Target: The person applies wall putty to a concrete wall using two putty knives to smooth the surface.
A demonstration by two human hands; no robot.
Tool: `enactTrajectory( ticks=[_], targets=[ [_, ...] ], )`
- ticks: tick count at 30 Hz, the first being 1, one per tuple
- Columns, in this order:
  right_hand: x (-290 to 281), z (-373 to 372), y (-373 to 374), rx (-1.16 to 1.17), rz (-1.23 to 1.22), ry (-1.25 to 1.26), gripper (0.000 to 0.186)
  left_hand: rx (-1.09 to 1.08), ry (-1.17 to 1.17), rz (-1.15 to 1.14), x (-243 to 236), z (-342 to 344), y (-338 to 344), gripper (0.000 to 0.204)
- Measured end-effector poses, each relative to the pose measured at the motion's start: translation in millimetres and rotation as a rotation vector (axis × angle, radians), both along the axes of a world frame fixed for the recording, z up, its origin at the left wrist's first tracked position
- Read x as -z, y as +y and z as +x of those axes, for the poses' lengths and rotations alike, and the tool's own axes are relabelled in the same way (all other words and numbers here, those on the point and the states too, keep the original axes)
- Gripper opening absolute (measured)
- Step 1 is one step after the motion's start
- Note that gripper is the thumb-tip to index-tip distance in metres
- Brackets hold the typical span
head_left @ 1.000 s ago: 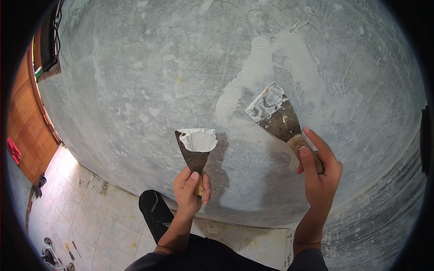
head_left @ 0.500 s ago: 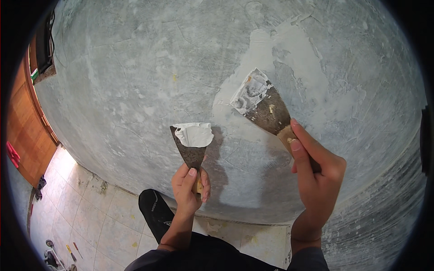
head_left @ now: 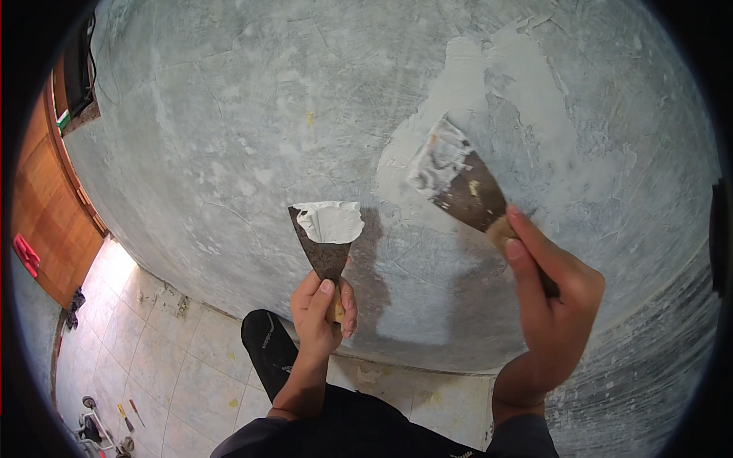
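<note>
My left hand (head_left: 322, 313) is closed round the short handle of a putty knife (head_left: 327, 258), its blade upward with a thick lump of white putty (head_left: 333, 222) across the wide end. In my right hand (head_left: 557, 294) is a second putty knife (head_left: 475, 191), gripped by its wooden handle and tilted up to the left. White putty is smeared over that blade's end. Behind it, the grey wall (head_left: 229, 153) carries a pale patch of spread putty (head_left: 519, 84). Whether the right blade touches the wall I cannot tell.
A wooden door (head_left: 50, 221) with a red thing (head_left: 26, 255) on it stands at the left. On the tiled floor (head_left: 156, 359) lie two slim hand tools (head_left: 125, 417) beside a wheeled metal frame (head_left: 93, 427). My black-clad leg (head_left: 269, 347) is close to the wall's foot.
My right hand has moved slightly right and down with its putty knife, which is a little blurred. The left hand keeps its hold almost unmoved. The view has shifted slightly.
</note>
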State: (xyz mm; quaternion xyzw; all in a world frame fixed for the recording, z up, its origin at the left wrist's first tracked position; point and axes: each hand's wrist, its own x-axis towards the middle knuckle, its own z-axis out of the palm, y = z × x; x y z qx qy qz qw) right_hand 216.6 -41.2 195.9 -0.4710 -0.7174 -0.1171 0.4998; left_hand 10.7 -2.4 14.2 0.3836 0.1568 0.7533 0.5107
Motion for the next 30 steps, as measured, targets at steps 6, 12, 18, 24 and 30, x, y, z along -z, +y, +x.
enactTrajectory(
  ticks=[6, 12, 18, 24, 30],
  targets=[
    [4, 0, -6, 0.026, -0.032, -0.018, 0.026, -0.005, 0.006, 0.0, 4, -4, 0, 0.042],
    [11, 10, -19, 0.015, -0.062, 0.002, 0.028, -0.005, 0.001, -0.005, 7, -6, 2, 0.042],
    [33, -10, -5, -0.111, -0.093, -0.12, 0.031, -0.066, -0.025, 0.016, 8, -18, -3, 0.043],
    [34, 3, 33, -0.172, -0.057, -0.179, 0.029, -0.059, -0.041, 0.02, 10, -22, -3, 0.044],
    [34, 65, 39, -0.25, -0.078, -0.136, 0.032, -0.04, -0.03, -0.004, 12, -20, -2, 0.044]
  ],
)
